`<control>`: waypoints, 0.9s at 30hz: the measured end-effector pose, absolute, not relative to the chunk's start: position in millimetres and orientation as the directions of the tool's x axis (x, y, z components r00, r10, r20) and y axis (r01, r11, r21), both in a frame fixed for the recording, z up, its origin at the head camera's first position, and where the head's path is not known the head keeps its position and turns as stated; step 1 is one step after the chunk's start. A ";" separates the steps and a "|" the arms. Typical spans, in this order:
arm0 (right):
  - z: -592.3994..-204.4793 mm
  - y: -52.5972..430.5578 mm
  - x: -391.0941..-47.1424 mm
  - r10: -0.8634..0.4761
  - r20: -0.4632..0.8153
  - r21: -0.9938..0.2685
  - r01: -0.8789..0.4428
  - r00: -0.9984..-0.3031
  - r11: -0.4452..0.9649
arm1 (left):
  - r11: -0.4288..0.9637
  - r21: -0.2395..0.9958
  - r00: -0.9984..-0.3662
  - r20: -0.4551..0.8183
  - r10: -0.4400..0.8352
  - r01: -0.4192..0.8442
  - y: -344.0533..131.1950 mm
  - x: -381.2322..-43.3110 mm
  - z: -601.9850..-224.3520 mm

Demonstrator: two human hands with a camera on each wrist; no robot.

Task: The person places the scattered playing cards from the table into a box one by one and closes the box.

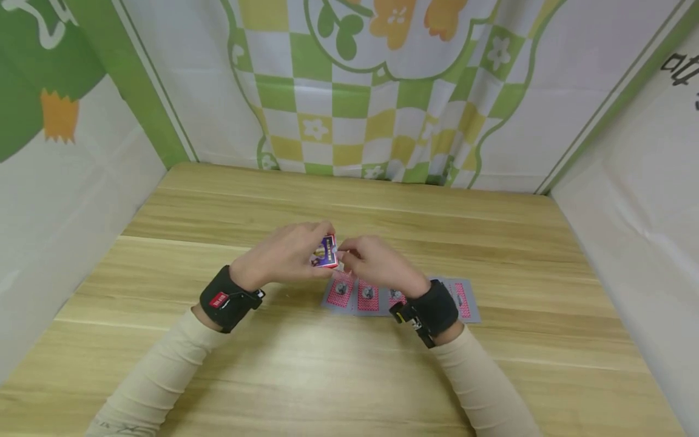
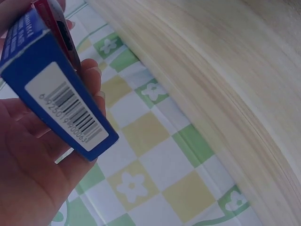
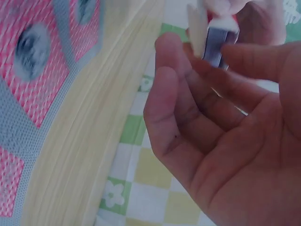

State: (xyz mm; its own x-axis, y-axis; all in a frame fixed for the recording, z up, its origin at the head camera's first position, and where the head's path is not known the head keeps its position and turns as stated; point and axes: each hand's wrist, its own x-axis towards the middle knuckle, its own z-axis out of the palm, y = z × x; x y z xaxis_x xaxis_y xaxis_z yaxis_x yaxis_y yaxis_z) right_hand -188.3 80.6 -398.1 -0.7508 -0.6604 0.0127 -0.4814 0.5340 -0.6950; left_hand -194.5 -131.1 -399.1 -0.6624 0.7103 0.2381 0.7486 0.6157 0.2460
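Playing-card box [image 1: 326,250] is up over the wooden table [image 1: 338,376], gripped in the curled fingers of the left hand [image 1: 286,252], probably so its end's free for the half-bent fingers of the right hand [image 1: 379,261], tho can't tell if those have pinched it.

Both hands [image 1: 281,252] [image 1: 382,261] close together

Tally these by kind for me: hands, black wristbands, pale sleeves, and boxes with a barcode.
Hands: 2 (left hand, right hand)
Black wristbands: 2
Pale sleeves: 2
Barcoded box: 1
Total: 7
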 end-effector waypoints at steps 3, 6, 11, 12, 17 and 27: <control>-399.0 85.4 -192.5 -0.652 0.001 -0.688 -0.473 -0.758 0.550 | 0.617 0.257 -0.667 0.236 0.707 0.744 -132.1 -194.8 -398.9; -401.5 92.3 -197.7 -0.639 -0.014 -0.630 -0.489 -0.769 0.603 | 0.629 0.259 -0.679 0.225 0.699 0.733 -132.7 -194.6 -399.2; -409.9 103.5 -204.1 -0.579 -0.139 -0.470 -0.461 -0.804 0.753 | 0.645 0.252 -0.692 0.210 0.691 0.721 -132.9 -194.9 -399.8; -412.4 105.0 -204.7 -0.560 -0.184 -0.438 -0.442 -0.808 0.783 | 0.646 0.253 -0.693 0.209 0.690 0.720 -132.9 -194.8 -399.8; -426.1 109.2 -204.0 -0.486 -0.365 -0.330 -0.377 -0.794 0.865 | 0.654 0.260 -0.702 0.191 0.686 0.710 -132.5 -194.6 -401.4; -424.1 110.2 -211.1 -0.562 -0.172 -0.376 -0.474 -0.809 0.797 | 0.662 0.262 -0.710 0.178 0.682 0.702 -131.4 -194.4 -400.9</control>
